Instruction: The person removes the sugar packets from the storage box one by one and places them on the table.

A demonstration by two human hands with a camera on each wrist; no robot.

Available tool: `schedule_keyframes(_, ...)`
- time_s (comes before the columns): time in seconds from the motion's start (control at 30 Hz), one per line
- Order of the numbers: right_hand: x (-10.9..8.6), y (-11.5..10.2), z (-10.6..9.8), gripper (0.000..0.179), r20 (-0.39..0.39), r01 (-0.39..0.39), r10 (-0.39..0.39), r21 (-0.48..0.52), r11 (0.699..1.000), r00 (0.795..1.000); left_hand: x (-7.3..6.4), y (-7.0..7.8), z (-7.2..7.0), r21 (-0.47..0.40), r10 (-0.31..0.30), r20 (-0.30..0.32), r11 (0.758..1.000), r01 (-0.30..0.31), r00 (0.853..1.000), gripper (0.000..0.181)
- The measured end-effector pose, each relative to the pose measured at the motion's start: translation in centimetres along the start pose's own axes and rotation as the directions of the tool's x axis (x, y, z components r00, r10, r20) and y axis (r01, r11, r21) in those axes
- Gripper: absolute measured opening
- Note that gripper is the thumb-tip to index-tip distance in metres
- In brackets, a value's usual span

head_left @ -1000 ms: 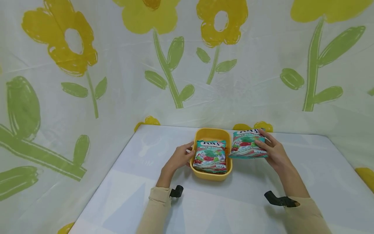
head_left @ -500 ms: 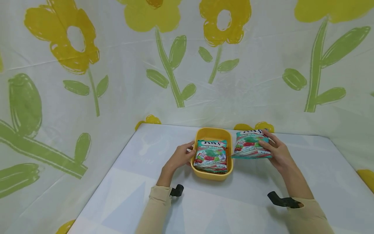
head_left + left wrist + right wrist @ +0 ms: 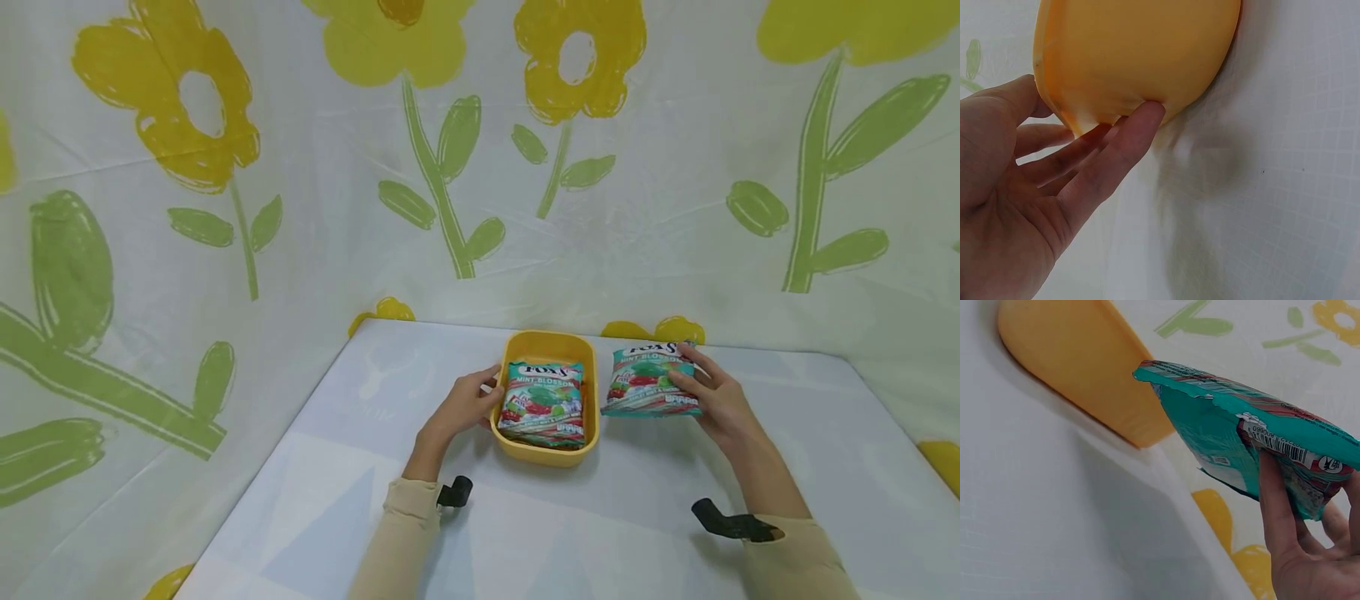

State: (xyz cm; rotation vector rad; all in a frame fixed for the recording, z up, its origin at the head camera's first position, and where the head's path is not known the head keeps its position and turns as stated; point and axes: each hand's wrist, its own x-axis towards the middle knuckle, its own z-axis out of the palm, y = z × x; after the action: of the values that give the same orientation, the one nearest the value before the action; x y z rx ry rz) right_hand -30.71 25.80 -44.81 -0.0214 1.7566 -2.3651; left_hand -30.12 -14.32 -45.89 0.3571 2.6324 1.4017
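In the head view, a bag of Fox's candy (image 3: 651, 382) is in my right hand (image 3: 723, 408), its label turned up. The right wrist view shows this candy bag (image 3: 1222, 431) above the table, with the fingers underneath and the thumb partly cut off by the frame's edge. My left hand (image 3: 467, 404) holds the left side of a yellow tub (image 3: 543, 457). Thumb at the rim, its fingers lie against the tub's outer wall (image 3: 1141, 50). A second candy bag (image 3: 543, 404) with the same label lies in the tub. What is beneath it cannot be made out.
The tub stands on a pale patterned table (image 3: 570, 533), near its back edge. Behind and to the left hangs a white cloth (image 3: 315, 250) with yellow flowers. A black strap piece (image 3: 731, 523) sits on the right wrist and another black piece (image 3: 454, 492) on the left.
The held candy bag has moved a little right, away from the tub, and slightly lower in the head view. My left hand stays on the tub. The head view has shifted slightly.
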Motion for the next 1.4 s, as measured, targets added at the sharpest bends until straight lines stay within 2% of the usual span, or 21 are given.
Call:
schedule_keyframes(0.27,0.6,1.1,0.3,0.07,-0.038,-0.05,0.047,-0.086,0.995,0.998,0.0,-0.1,-0.1,0.0,0.007,0.004,1.0,-0.007,1.0,0.055)
schedule_keyframes(0.6,1.2,2.0,0.5,0.07,-0.008,-0.047,0.047,-0.204,0.978,0.999,0.1,0.1,0.0,-0.013,0.002,0.001,1.0,-0.002,1.0,0.055)
schedule_keyframes(1.03,1.3,2.7,0.4,0.075,-0.043,-0.088,0.078,-0.315,0.945,0.996,0.3,-0.2,0.1,-0.007,-0.021,0.001,1.0,0.021,1.0,0.056)
schedule_keyframes(1.4,1.7,3.1,0.1,0.078,-0.063,-0.092,0.073,-0.391,0.916,0.995,0.2,-0.3,0.1,-0.018,-0.02,0.006,1.0,0.02,1.0,0.056)
